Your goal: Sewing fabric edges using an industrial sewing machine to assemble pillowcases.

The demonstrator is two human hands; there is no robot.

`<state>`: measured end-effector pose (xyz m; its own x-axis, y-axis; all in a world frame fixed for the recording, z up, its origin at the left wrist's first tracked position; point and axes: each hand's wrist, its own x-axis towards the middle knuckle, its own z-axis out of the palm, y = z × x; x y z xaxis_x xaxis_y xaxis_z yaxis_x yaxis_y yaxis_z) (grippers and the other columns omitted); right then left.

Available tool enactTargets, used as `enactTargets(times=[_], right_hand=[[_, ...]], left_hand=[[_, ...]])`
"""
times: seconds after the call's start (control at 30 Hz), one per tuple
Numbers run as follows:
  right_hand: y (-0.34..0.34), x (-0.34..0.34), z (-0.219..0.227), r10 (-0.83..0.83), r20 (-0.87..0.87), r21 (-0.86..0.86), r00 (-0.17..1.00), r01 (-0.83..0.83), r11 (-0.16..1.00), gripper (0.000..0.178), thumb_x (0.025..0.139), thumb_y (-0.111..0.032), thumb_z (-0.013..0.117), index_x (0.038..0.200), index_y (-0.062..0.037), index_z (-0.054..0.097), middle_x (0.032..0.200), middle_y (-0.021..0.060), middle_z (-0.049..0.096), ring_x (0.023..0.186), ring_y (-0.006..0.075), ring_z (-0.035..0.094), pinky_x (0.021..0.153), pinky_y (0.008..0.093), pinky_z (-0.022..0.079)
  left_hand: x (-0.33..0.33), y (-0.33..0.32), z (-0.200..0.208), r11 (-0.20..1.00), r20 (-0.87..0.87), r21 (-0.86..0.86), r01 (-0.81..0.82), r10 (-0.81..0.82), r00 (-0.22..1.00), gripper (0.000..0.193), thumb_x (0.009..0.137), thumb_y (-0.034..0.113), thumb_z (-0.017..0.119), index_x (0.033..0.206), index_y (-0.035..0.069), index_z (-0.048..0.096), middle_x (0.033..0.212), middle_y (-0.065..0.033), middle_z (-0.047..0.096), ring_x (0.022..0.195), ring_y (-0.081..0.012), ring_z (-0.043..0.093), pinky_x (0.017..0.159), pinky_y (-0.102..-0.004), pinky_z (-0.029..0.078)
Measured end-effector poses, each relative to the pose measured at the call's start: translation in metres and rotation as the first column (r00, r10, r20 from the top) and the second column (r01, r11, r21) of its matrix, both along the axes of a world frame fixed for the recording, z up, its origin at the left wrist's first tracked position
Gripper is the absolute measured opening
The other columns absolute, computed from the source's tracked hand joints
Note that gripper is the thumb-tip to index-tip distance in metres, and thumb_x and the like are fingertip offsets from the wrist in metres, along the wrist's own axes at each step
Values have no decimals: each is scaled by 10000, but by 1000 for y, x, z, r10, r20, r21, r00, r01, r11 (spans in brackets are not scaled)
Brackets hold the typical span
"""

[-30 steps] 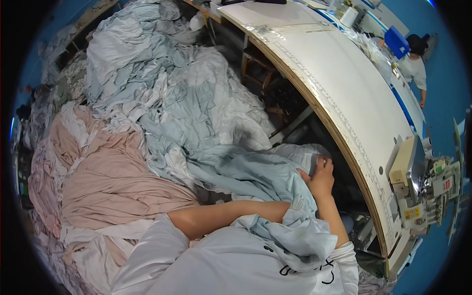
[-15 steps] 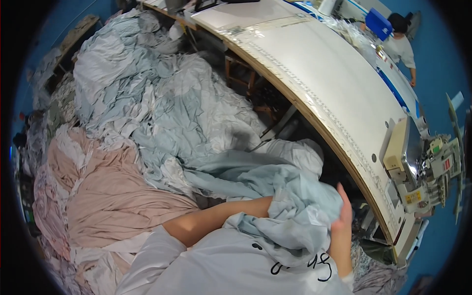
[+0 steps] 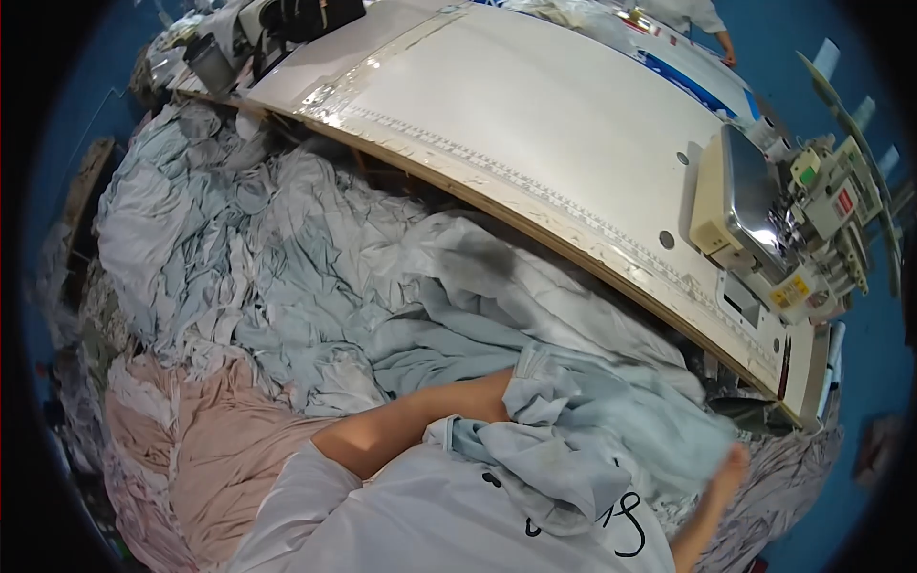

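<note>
A pale blue-green cloth [image 3: 630, 411] is bunched against my front and stretched out to the right. My left forearm [image 3: 420, 420] reaches across and disappears into its folds, so the fingers of my left hand are hidden. At the cloth's right end my right hand [image 3: 731, 468] is closed on the edge, slightly blurred. A gathered part of the cloth [image 3: 554, 468] lies over my shirt. From there the same cloth runs left into a large heap of grey-white and blue-green fabric [image 3: 315, 258].
Ahead stands a long white table [image 3: 497, 115] with a ruler strip along its near edge. A sewing machine [image 3: 764, 210] sits at its right end. Pinkish fabric [image 3: 239, 449] lies at lower left. A grey cup [image 3: 208, 65] and a black bag [image 3: 310, 17] are far left on the table. Another person's arm [image 3: 728, 43] shows at the top.
My right hand has moved right and down, drawing the cloth out from its bunched shape. The view has turned, bringing more of the table's left end into sight.
</note>
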<state>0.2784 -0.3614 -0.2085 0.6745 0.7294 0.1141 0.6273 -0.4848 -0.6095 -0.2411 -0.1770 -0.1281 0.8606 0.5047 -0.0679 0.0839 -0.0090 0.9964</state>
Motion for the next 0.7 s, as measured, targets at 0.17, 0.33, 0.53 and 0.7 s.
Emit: enactTargets(times=[0.17,0.33,0.53,0.7], right_hand=[[-48,-89,-221,115,-448,110,887,-73,991,482,826,-175,655,1217,42,477,1299,192,465,1213,275,443,1028,373,331],[54,-135,-159,279,-696,363,661,-11,932,408,811,-94,615,1194,19,527,1175,161,570,1114,309,520,985,383,377],[216,-272,39,770,420,105,480,-869,484,498,696,-193,741,1132,-37,559,1135,187,566,1008,382,558,840,456,464],[269,-356,-18,885,125,-193,448,-864,465,370,793,-305,675,1021,-29,579,1060,168,604,924,344,598,752,429,502]], left_hand=[[13,7,-9,994,188,16,-104,99,977,501,741,217,766,1173,75,558,1240,-147,525,1153,-297,489,974,-387,366],[21,9,-14,979,138,148,-140,120,983,517,732,186,771,1176,64,536,1204,-147,530,1115,-288,496,952,-377,375],[39,3,3,997,150,-9,-72,73,986,417,742,154,723,1113,47,564,1106,-91,560,1041,-228,515,892,-339,402],[38,-2,5,997,164,-72,-30,41,986,383,755,139,703,1092,31,556,1099,-89,558,1030,-202,515,881,-319,404]])
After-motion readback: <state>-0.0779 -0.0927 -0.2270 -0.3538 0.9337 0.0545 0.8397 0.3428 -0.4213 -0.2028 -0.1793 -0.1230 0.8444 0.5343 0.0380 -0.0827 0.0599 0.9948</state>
